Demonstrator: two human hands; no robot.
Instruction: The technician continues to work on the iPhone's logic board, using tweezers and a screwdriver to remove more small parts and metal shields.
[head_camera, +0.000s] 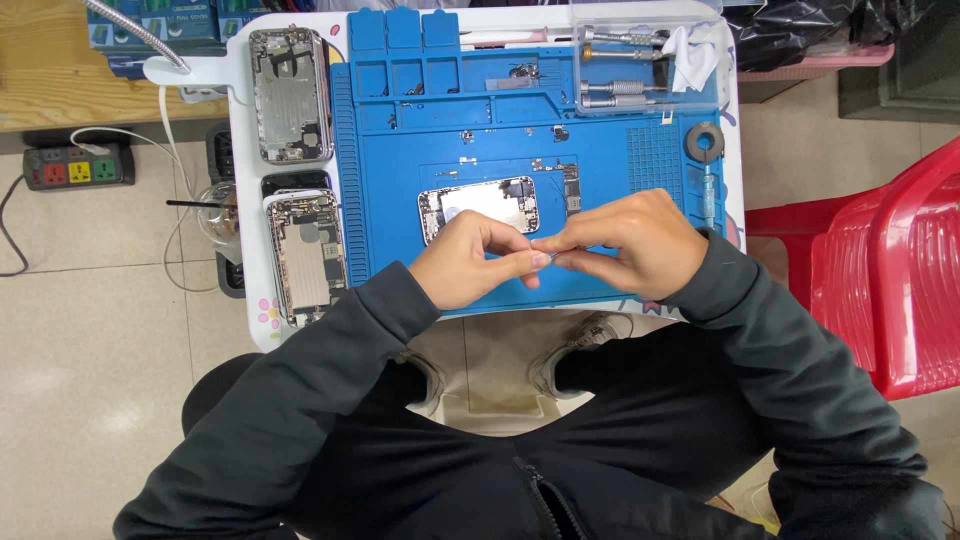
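Mat (600, 150), blue, on white table (240, 110) over tiled floor (90, 330).

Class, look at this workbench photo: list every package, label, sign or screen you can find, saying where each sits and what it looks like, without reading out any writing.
Boxes: top left on the wooden surface, a row of blue and green cartons, partly cut off.
Plastic case: top right of the blue mat, clear, rectangular, holding metal screwdrivers.
Black bag: top right corner, crumpled, shiny.
No signs; no lit screens, only opened phone shells.
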